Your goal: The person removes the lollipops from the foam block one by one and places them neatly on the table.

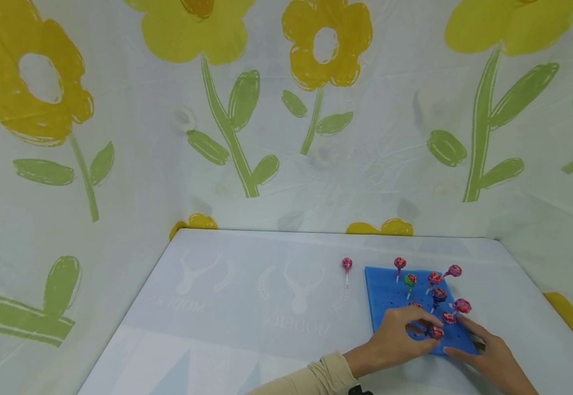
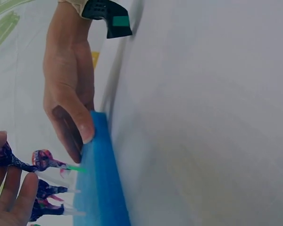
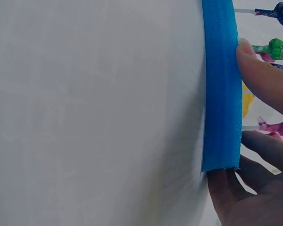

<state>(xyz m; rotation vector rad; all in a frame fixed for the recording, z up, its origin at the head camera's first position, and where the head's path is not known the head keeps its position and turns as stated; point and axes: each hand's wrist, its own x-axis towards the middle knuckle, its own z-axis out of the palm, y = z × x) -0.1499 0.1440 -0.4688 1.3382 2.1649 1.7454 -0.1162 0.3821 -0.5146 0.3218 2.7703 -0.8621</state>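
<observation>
- Flower-printed cloth point(image 1: 286, 137), thin and creased, hangs behind and to both sides, with big yellow blooms and green stems on a pale ground.
- Smooth white sheeting covers the table point(image 1: 247, 307), with faint grey antler-like prints showing through it.
- One lollipop point(image 1: 347, 265) with a round pink wrapped head on a thin white stick lies on the table just left of the foam, apart from the others.
- A flat square blue foam board point(image 1: 390, 293), soft-looking and dotted with small holes, lies on the table at the right, near the front edge; in the wrist views it shows as a thick blue slab edge-on.
- Several lollipops stand with their sticks in the foam: a green-wrapped one point(image 1: 410, 280) among red, pink and purple heads, all in crinkled wrappers.
- The left hand point(image 1: 402, 334), with a beige sleeve at the wrist, lies over the near part of the foam with fingers curled, pinching a red-and-purple lollipop point(image 1: 435, 332) at its fingertips.
- The right hand point(image 1: 488, 354) rests at the near right corner of the foam; its fingers point(image 3: 262, 77) lie straight and flat against the foam's edge and top, holding nothing.
</observation>
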